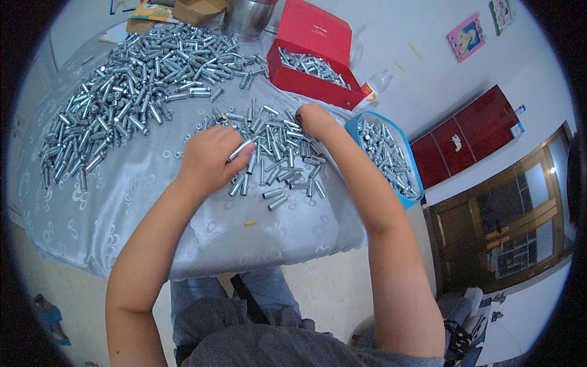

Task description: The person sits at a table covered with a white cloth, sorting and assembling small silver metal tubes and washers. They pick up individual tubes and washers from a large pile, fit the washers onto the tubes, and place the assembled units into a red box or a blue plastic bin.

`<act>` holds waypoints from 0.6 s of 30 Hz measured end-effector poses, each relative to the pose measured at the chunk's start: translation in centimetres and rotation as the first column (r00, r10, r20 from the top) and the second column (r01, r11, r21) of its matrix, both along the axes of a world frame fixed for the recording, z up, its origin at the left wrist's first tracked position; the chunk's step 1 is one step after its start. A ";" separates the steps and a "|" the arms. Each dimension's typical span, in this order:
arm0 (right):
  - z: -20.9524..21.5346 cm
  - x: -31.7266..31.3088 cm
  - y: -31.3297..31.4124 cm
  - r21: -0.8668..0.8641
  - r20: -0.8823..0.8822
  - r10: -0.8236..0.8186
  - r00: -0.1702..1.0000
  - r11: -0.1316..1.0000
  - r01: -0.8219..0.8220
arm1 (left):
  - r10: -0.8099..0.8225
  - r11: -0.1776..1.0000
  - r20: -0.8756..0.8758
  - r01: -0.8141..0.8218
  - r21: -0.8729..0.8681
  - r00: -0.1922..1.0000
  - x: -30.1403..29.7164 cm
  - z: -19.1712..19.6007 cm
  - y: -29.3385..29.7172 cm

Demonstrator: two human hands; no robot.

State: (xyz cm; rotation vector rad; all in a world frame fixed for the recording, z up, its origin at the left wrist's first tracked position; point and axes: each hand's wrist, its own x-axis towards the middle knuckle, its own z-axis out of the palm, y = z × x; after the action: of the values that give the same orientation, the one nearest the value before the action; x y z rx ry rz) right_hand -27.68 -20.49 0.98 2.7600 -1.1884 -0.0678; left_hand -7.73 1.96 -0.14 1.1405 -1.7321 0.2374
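My left hand (211, 158) is closed round a silver metal sleeve anchor (240, 150), whose tube sticks out past the thumb. It hovers at the left edge of a small pile of sleeve anchors (275, 150) on the table. At the far right side of that pile, my right hand (317, 121) has its fingers curled in and pointing down. Whatever those fingers hold is hidden from view. Small nuts and washers (188, 137) lie loose beside the left hand.
A large heap of sleeve anchors (131, 92) covers the far left of the silver tablecloth (153, 226). Behind the right hand stands an open red box (315, 88) of metal parts. A blue-rimmed container (353, 127) of anchors sits by my right forearm, near a plastic bottle (379, 81).
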 end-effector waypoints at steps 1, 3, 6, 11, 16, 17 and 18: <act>-0.6 -0.6 -0.8 0.003 0.020 0.012 1.000 1.000 -0.012 | 0.002 1.000 -0.005 -0.002 0.003 1.000 -0.1 0.1 0.0; 0.0 -0.6 -0.2 0.007 0.137 0.054 0.989 0.998 -0.055 | 0.008 1.000 -0.006 -0.008 0.005 1.000 -0.1 0.1 0.0; 2.3 -0.5 2.2 0.056 0.362 0.081 0.929 0.992 -0.109 | 0.006 1.000 0.001 -0.006 -0.001 1.000 0.0 -0.1 -0.1; 5.4 0.8 6.2 0.411 0.444 0.058 0.894 0.874 -0.261 | 0.017 1.000 0.002 -0.017 0.025 1.000 0.2 -0.1 0.0; 3.5 -0.2 0.7 0.309 0.468 -0.020 0.883 0.941 -0.142 | 0.025 0.999 0.010 -0.026 0.036 1.000 0.1 0.0 0.0; 2.3 -0.6 -1.2 0.228 0.465 -0.067 0.883 0.973 -0.046 | 0.028 0.999 0.019 -0.029 0.044 0.999 0.1 0.1 -0.1; 1.3 -1.1 -2.7 0.145 0.465 -0.116 0.878 0.988 0.054 | 0.016 0.999 0.020 -0.017 0.028 1.000 -0.1 0.0 -0.3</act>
State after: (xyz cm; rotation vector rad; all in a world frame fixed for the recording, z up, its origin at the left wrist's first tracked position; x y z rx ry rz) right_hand -28.74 -23.19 2.23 2.9291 -1.4564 0.5772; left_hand -7.86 1.67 -0.12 1.1766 -1.7484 0.2358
